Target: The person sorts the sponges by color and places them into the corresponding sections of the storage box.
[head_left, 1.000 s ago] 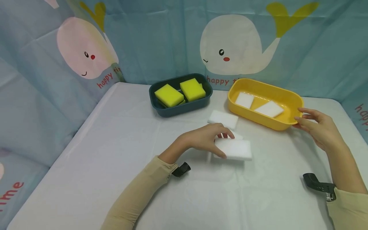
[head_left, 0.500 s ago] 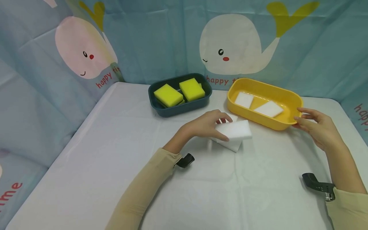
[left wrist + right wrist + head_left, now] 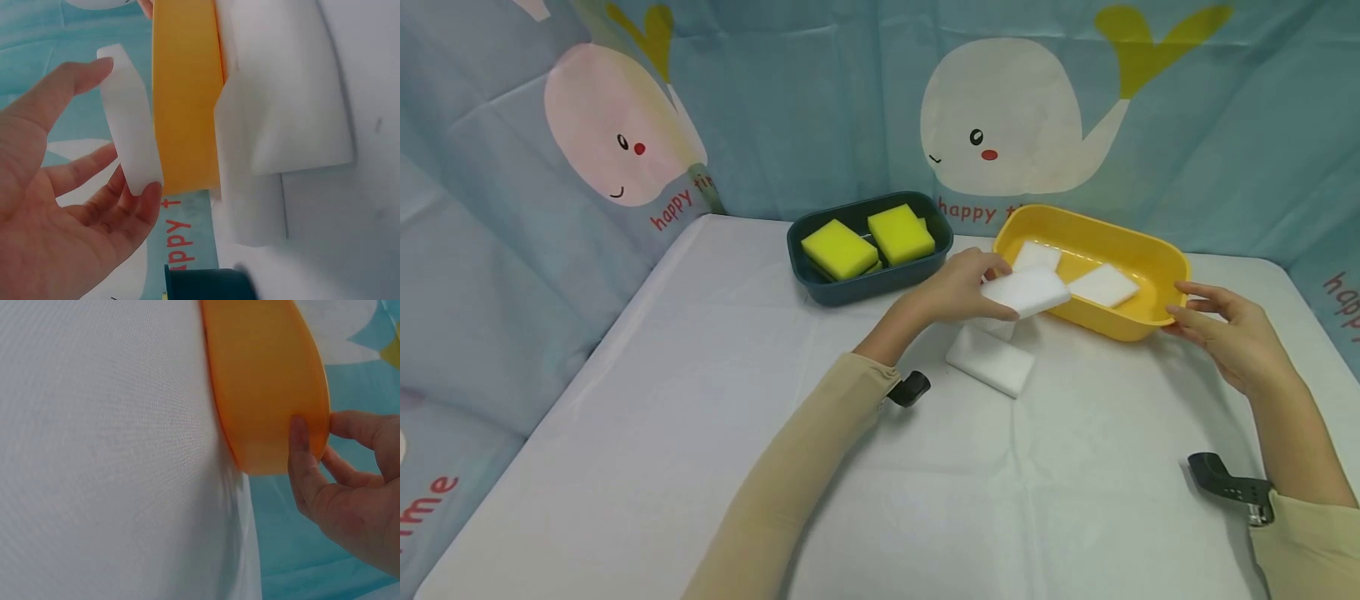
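Note:
My left hand [image 3: 964, 285] pinches a white sponge [image 3: 1028, 292] by its ends, between thumb and fingers. In the head view this sponge overlaps the near left rim of the yellow tray [image 3: 1090, 315]; the left wrist view shows it lifted beside the tray's wall. Two white sponges lie inside the tray, a left one [image 3: 1037, 255] and a right one [image 3: 1105, 286]. My right hand [image 3: 1236, 333] grips the tray's right end, thumb and fingers on either side of the rim. Below the left hand, another white sponge [image 3: 991, 360] lies on the table, overlapping one partly hidden behind it.
A dark teal tray [image 3: 868, 287] with several yellow sponges [image 3: 841, 250] stands left of the yellow one. The white-covered table [image 3: 700, 400] ends at a blue whale-print curtain [image 3: 820, 108] behind both trays.
My left hand has carried the white sponge up and away from the others on the table, to the yellow tray's near edge. My right hand has stayed at the tray's end.

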The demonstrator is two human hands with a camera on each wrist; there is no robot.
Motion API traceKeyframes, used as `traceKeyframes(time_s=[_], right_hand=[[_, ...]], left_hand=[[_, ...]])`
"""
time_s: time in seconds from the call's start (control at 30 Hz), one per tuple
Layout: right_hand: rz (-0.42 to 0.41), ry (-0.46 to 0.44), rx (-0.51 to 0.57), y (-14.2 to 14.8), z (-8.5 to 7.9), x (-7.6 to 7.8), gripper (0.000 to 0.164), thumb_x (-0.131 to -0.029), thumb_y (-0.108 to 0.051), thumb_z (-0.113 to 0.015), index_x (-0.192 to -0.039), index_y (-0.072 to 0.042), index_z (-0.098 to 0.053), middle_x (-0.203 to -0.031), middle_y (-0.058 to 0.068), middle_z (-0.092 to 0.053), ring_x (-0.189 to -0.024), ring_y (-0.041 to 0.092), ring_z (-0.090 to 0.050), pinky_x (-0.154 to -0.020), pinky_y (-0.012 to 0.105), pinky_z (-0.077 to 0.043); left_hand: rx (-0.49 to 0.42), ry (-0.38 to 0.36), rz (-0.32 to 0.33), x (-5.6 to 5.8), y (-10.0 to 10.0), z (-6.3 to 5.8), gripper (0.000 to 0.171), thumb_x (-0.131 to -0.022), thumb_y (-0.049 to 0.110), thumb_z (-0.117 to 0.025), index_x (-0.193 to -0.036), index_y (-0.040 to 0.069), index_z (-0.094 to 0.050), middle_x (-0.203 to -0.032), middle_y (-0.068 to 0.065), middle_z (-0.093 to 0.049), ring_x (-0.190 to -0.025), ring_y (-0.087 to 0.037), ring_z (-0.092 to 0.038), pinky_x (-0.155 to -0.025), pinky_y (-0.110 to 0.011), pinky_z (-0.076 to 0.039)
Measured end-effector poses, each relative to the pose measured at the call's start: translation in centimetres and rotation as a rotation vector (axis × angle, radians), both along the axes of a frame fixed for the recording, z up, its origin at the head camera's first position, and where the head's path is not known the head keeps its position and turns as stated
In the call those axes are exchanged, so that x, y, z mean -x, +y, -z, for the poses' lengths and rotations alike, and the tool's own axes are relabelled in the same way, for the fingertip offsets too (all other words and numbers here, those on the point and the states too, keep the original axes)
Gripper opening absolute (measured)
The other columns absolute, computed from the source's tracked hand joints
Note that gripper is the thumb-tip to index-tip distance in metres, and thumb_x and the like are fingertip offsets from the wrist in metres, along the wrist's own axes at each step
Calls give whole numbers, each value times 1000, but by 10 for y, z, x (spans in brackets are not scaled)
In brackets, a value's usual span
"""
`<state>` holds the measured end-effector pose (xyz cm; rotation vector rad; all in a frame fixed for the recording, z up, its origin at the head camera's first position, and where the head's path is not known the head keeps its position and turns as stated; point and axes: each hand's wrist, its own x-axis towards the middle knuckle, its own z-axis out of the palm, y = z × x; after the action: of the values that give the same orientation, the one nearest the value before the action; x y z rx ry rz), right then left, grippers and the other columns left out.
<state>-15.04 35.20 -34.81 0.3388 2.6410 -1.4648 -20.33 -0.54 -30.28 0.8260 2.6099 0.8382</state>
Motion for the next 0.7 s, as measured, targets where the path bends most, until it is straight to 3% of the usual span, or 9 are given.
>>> traceKeyframes(time_s=[0.5,0.7], right_hand=[[-3,-19,-12,0,-2,0,73,-110,-31,-56,-165,5,-22,-126,14,-38,-82,-13,-54,-73,5,-55],[5,-24,-22,-1,-3,0,73,-110,-31,-55,-165,4,-22,-126,15,-38,-81,-13,-54,-73,5,-55]], left_hand=[[22,-7,-109,23,34,-10,72,-95,43,-79,-151,6,-55,-139,-7,-60,-119,-16,-54,-94,-20,-50],[31,4,-156,32,47,-9,72,-95,47,-77,-151,6,-55,-148,-5,-58,-131,-15,-53,-104,-20,-49]])
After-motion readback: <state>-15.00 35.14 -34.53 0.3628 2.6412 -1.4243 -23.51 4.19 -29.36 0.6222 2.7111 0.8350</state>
